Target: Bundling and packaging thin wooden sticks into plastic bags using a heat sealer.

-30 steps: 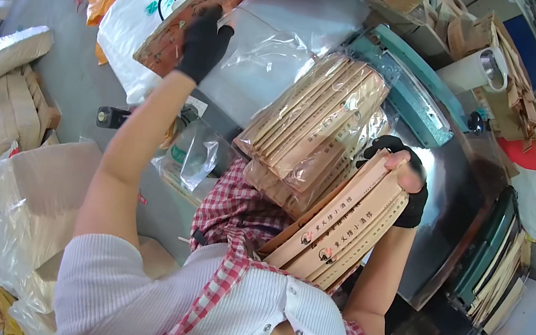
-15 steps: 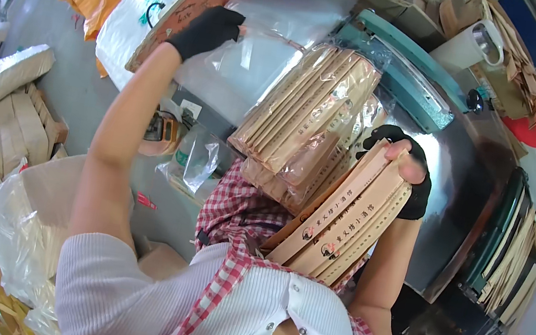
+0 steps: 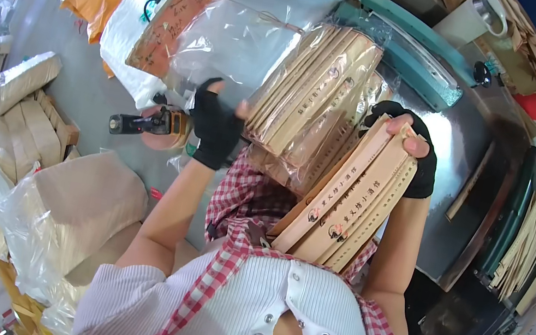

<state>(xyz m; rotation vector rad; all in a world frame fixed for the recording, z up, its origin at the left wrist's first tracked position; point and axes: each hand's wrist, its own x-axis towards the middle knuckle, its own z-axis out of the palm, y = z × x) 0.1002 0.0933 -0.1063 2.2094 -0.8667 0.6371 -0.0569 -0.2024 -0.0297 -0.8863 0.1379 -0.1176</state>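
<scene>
The right hand (image 3: 405,152), in a black fingerless glove, is closed around the top end of a bundle of flat wooden slats (image 3: 348,203), thumb and bare fingertips pinching it; about 4 long, pale tan slats with small round holes and dark markings show, tilted and leaning down against the person's chest. The left hand (image 3: 216,126), gloved the same way, has its fingers curled against the left edge of a clear plastic bag of wooden slats (image 3: 315,104), touching it; whether it truly grips the bag I cannot tell. That bag is glossy and crinkled, holds roughly 6 or more slats stacked side by side, and lies on the front part of the metal worktop (image 3: 443,191), just left of the held bundle and partly overlapped by it. Behind the bag lies a heap of clear plastic bags (image 3: 247,42), soft and wrinkled. Just left of the left hand sits a black-and-orange tape dispenser (image 3: 146,124). Along the worktop's far edge runs a long teal heat sealer (image 3: 411,49). At the worktop's right edge more wooden slats (image 3: 527,242) stand stacked on end. Off the worktop's left side, a large plastic-wrapped tan parcel (image 3: 75,205) rests low down.
</scene>
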